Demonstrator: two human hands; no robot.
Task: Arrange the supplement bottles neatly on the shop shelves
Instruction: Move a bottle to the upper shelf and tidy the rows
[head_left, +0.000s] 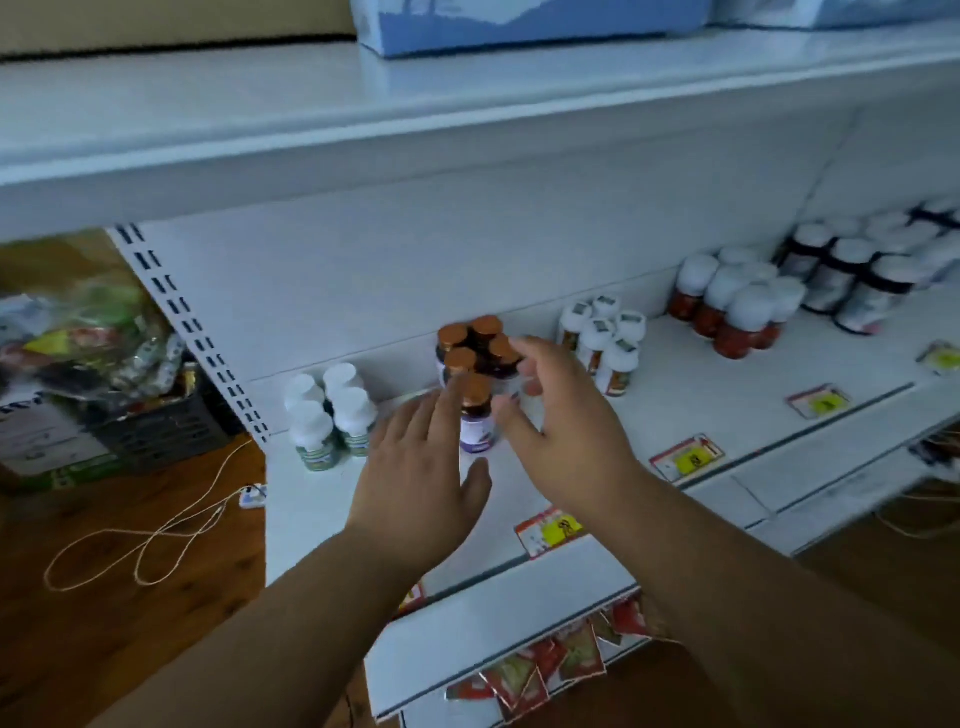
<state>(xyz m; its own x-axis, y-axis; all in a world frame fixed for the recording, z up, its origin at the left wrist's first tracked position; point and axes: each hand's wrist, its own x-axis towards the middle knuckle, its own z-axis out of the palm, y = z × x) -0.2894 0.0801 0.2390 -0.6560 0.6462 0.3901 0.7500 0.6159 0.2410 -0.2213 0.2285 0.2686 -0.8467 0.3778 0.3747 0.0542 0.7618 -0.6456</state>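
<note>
Several copper-capped supplement bottles (475, 345) stand clustered on the white shelf (691, 400). The front one (477, 415) has a purple-and-white label. My left hand (421, 467) hovers just left of it, fingers straight, fingertips by the caps. My right hand (561, 421) is just right of it, fingers spread and relaxed, thumb close to the label; no grip is visible. A group of small white-capped bottles (332, 413) stands to the left.
More bottle groups stand to the right: white caps with orange labels (605, 343), red bottles (737, 306), dark bottles (852, 280). Price tags (685, 460) line the shelf edge. Red sachets (550, 665) hang below. A crate of goods (130, 395) and a cord (156, 535) lie on the wooden floor.
</note>
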